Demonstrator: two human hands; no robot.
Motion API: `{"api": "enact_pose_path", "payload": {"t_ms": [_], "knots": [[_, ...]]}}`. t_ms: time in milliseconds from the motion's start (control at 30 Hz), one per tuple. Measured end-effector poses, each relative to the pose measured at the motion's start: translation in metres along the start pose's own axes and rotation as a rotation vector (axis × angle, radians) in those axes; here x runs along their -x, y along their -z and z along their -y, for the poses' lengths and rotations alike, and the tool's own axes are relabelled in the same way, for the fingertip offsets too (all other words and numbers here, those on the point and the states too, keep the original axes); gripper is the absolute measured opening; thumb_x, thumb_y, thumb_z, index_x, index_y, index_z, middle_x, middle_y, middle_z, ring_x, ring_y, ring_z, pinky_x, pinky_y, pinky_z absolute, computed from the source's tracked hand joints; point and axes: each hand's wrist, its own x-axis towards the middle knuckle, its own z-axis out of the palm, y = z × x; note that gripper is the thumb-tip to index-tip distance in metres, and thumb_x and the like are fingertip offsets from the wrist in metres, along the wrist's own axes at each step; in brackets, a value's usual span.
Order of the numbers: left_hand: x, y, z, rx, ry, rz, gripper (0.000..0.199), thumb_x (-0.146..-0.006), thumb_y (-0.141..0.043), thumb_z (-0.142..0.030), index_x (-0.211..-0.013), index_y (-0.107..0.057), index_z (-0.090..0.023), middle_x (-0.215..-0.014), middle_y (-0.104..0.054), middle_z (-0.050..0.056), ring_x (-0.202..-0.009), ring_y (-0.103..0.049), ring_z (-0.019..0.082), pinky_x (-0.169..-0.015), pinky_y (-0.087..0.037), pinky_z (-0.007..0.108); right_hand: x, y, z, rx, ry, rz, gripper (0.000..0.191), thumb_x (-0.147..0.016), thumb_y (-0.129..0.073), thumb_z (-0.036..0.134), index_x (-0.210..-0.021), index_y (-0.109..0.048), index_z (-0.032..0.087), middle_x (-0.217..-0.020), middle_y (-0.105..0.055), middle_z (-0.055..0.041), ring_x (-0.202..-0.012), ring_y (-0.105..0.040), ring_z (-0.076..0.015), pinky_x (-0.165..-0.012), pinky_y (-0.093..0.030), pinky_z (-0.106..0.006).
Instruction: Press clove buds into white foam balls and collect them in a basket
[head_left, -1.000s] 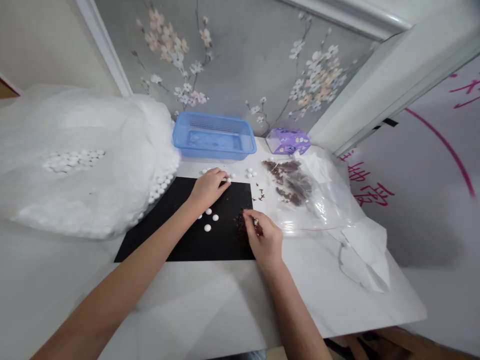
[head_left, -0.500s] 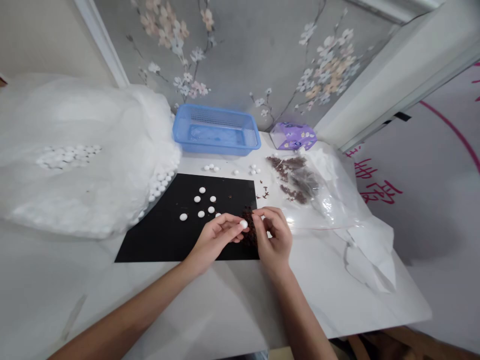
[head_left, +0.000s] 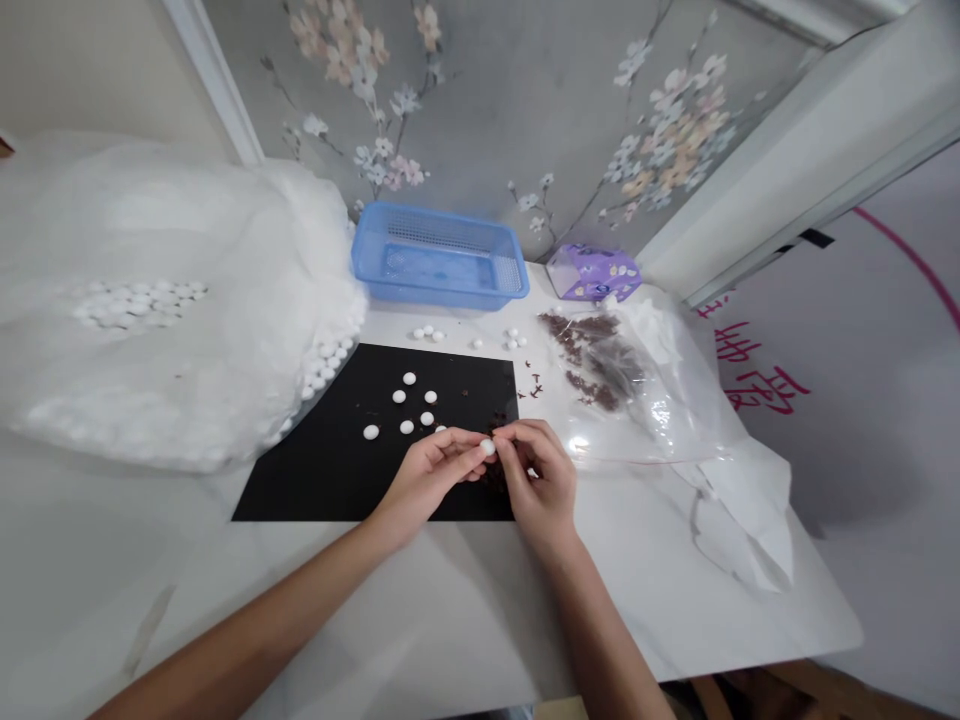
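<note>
Left of the black sheet point(head_left: 300, 480) bulges a clear plastic bag point(head_left: 150, 230) of white beads. On the sheet's left half lie loose beads point(head_left: 409, 378). Near the sheet's right edge, the left hand point(head_left: 431, 480) pinches one white bead point(head_left: 487, 447) between thumb and fingertips, and the right hand's fingertips point(head_left: 504, 437) have just closed onto it too, so both grips are clenched on it. The bead looks round, with no long axis to make out. Beneath the right hand point(head_left: 540, 480) lie dark brown crumbs point(head_left: 495, 478); right of the sheet, a zip bag point(head_left: 600, 370) holds more.
</note>
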Motion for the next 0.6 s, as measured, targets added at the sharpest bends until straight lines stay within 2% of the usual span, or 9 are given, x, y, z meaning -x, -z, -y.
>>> {"api": "enact_pose_path", "payload": {"t_ms": [133,333,600], "knots": [[-0.0001,0.0003,0.0007,0.014,-0.014,-0.008,0.016,-0.073,-0.068,-0.03,-0.084,-0.067,-0.018,-0.074,-0.064,-0.001,-0.068,-0.057,0.01,-0.07,-0.045,0.023,0.0001,0.001,-0.0004,-0.022,0.001,0.038,0.009,-0.085,-0.051,0.017,-0.084,-0.059,0.019,-0.083,-0.056,-0.0025,-0.053,-0.046,-0.0075,-0.046,-0.038,-0.022],[-0.0009,0.0026,0.0041,0.04,-0.028,-0.049,0.018,-0.074,-0.068,-0.031,-0.086,-0.067,-0.018,-0.076,-0.065,-0.001,-0.069,-0.057,0.009,-0.07,-0.046,0.022,0.0007,0.0042,-0.0017,-0.024,0.056,0.106,0.017,-0.08,-0.057,0.017,-0.097,-0.059,0.02,-0.091,-0.056,-0.0028,-0.043,-0.037,-0.0034,-0.05,-0.042,-0.023],[-0.0001,0.0034,0.0048,0.032,-0.03,-0.052,0.016,-0.075,-0.066,-0.031,-0.083,-0.066,-0.018,-0.078,-0.066,0.0,-0.071,-0.057,0.01,-0.072,-0.046,0.023,-0.0008,0.0047,-0.0053,-0.001,0.056,0.16,0.014,-0.082,-0.055,0.019,-0.096,-0.058,0.021,-0.084,-0.053,0.0,-0.043,-0.036,-0.0035,-0.055,-0.044,-0.025]]}}
